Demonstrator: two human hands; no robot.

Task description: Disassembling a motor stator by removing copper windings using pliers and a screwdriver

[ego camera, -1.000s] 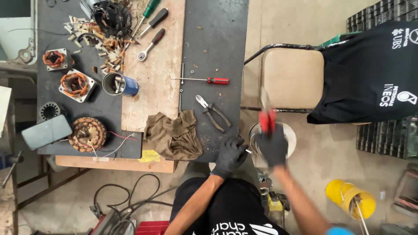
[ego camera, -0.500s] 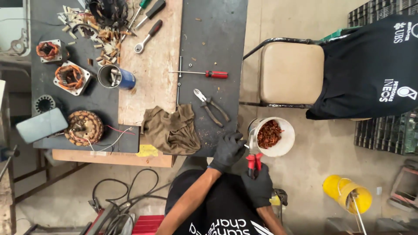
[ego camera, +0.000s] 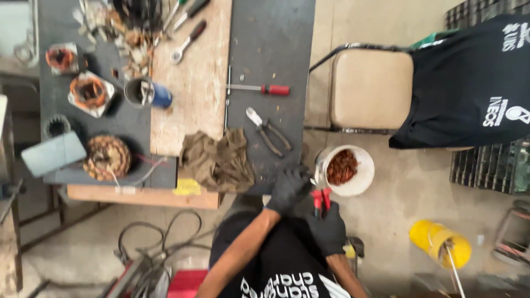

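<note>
since a second ago the right hand (ego camera: pixel 328 229) has come down from in front of the chair to the person's lap, bringing the red-handled tool (ego camera: pixel 321 198) with it; half a second ago it was already low, and little has shifted since. both hands wear black gloves. the right hand is closed around the red handles, which stick up just beside the white bucket of copper scraps (ego camera: pixel 345 170) on the floor. the left hand (ego camera: pixel 288 187) is curled at the near right corner of the dark worktop (ego camera: pixel 270 55), fingers bent over something small at the bucket's rim; what it grips i cannot tell. pliers (ego camera: pixel 269 131) lie just beyond it on the worktop, a brown rag (ego camera: pixel 218 161) to their left.
</note>
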